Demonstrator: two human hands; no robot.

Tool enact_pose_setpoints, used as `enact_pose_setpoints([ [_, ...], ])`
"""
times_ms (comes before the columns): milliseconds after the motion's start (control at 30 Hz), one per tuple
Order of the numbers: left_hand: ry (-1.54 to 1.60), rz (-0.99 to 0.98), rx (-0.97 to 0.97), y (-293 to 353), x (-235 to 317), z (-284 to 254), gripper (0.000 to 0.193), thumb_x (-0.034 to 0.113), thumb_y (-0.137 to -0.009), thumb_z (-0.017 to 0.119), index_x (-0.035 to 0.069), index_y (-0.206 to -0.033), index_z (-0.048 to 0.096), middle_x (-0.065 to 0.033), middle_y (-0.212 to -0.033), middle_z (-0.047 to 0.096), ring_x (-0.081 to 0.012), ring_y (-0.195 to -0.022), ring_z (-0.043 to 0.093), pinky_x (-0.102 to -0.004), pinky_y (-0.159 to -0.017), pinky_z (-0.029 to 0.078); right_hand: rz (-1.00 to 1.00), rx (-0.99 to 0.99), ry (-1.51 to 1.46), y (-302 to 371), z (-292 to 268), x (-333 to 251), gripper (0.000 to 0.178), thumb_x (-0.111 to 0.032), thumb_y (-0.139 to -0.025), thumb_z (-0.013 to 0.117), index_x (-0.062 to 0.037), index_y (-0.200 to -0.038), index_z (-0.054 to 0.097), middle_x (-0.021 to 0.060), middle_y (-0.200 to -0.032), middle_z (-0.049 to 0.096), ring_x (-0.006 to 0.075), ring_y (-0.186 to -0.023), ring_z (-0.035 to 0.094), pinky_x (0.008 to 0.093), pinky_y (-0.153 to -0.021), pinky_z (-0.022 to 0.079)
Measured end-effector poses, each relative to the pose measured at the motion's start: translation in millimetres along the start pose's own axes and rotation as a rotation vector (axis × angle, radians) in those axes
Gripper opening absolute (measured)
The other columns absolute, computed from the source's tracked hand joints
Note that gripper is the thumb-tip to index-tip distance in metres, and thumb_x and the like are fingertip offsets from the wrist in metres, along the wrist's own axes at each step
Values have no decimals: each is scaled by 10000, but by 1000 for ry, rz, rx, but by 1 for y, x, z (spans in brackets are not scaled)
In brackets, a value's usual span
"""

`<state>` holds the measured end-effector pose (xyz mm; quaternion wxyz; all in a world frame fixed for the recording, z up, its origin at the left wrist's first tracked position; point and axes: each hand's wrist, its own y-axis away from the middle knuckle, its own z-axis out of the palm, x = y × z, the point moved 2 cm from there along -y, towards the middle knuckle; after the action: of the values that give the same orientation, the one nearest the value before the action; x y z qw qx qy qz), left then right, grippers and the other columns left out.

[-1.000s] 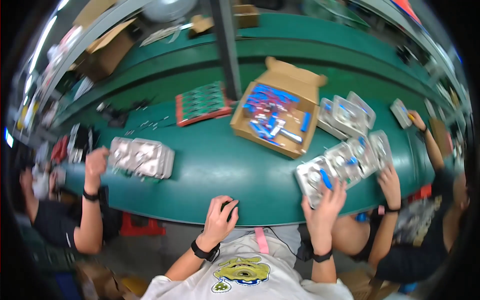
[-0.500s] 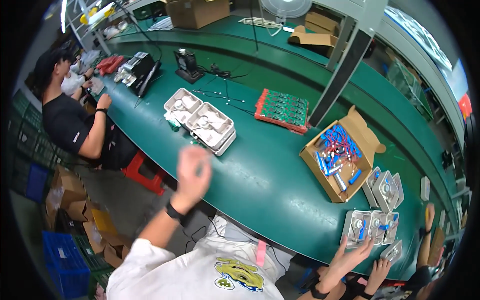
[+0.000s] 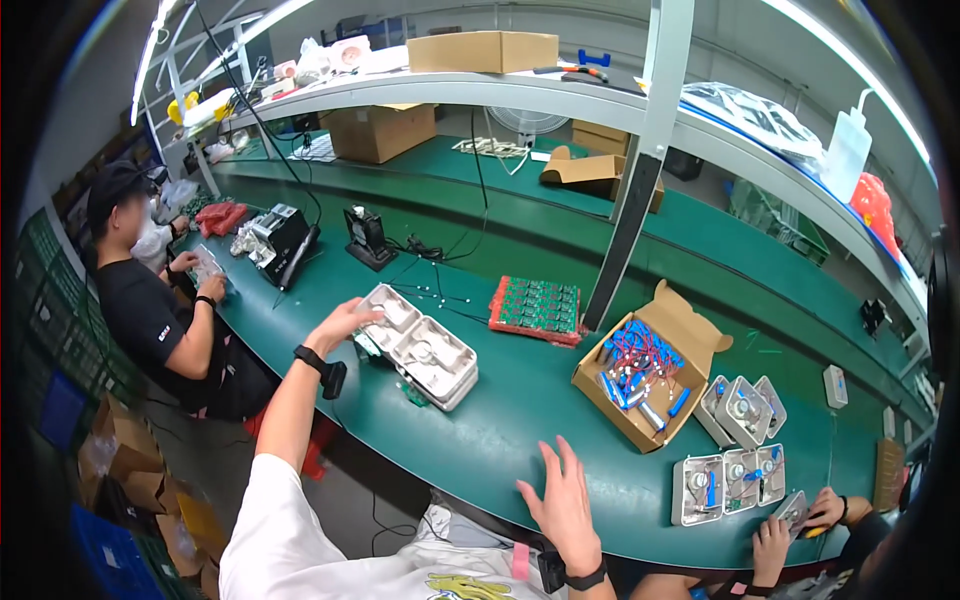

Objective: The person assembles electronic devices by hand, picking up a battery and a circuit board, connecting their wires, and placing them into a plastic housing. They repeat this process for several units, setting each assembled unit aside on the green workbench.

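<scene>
My left hand (image 3: 342,327) reaches to the left end of a stack of white plastic housings (image 3: 436,360), its fingers closed on the edge of the left housing (image 3: 392,308). Round parts and thin wires sit inside the housings. Small green circuit boards (image 3: 412,394) lie against the near side of the stack. My right hand (image 3: 566,508) hovers over the near table edge, fingers spread, holding nothing. Nearest to it is a cardboard box (image 3: 640,434) of blue battery cells with red wires (image 3: 650,360).
A pile of green circuit boards (image 3: 537,308) on red wrap lies beyond, beside a metal post (image 3: 622,230). More white housings (image 3: 697,490) stand at right, near a co-worker's hands (image 3: 772,548). Another person (image 3: 150,310) works at left. A black stand (image 3: 368,238) stands behind the stack.
The view has tilted up. My left hand has gone from hovering to the left housing's edge, and the housings sit slightly farther right. My right hand has moved left, away from the right-hand housings.
</scene>
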<state>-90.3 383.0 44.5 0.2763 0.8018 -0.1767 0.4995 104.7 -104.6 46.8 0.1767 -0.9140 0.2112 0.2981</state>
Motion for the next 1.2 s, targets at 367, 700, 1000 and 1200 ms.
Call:
enact_pose_setpoints([
  [367,-27,156,-144,73,30,153,660,362,-936,835,-32,-1411,601,-135,-1324,719,-208,-1226,668,-345,-1081,497,-254,150,76,-56,-9,-10,477,-89,-886,820,-18,-1323,642,178,-1390,639,375,-1306,584,500,-1117,468],
  [700,-427,768,392,157,42,196,556,229,-857,871,-17,-1310,664,-193,-1183,697,-354,-1093,684,-422,-967,548,-181,284,-5,-11,-53,6,105,15,-898,787,5,-997,754,106,-950,790,253,-893,752,433,-979,556],
  [1000,-361,988,79,253,21,275,440,-43,-763,856,35,-1175,721,-138,-1153,665,-353,-1001,677,-449,-852,573,163,207,-868,-4,-65,23,120,65,-939,748,44,-1057,740,148,-1004,809,173,-899,781,297,-781,608],
  [1200,-314,1056,57,238,16,283,393,-70,-736,856,25,-1104,754,-127,-1125,694,-328,-1004,698,-409,-865,588,156,281,-780,-14,-63,32,191,41,-932,775,49,-1111,710,137,-1039,778,157,-903,746,281,-805,593],
])
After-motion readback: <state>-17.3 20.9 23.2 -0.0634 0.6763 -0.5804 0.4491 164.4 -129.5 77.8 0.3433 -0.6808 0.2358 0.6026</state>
